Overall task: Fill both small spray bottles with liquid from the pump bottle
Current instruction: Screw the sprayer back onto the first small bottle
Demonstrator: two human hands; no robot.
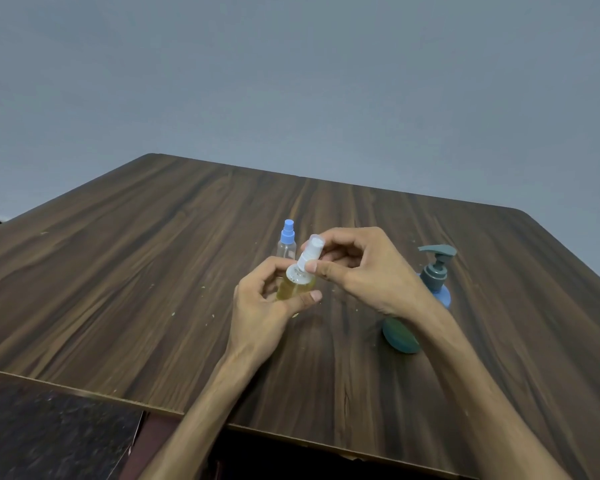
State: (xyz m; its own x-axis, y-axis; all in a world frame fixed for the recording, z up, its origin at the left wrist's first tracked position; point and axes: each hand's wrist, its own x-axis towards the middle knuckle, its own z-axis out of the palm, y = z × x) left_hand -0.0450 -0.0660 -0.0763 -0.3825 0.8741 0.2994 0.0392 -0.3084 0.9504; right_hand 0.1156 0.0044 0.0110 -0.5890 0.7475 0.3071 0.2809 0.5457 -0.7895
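Frame centre: left hand [262,303] grips yellow-filled bottle [293,287]; right hand [357,268] pinches its white sprayer [309,254]. Blue-capped bottle [287,242] just behind; pump bottle [426,296] right.

Yellow liquid in white-capped bottle [297,284]; blue-capped clear bottle [287,242]; blue-green pump bottle [426,299]; dark woodgrain table [153,271]

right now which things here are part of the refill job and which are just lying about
Part of the job:
- yellow-filled spray bottle, held by left hand
- its white spray top, pinched by right hand
- blue-capped spray bottle
- pump bottle

Lying about:
- crumbs on wooden table
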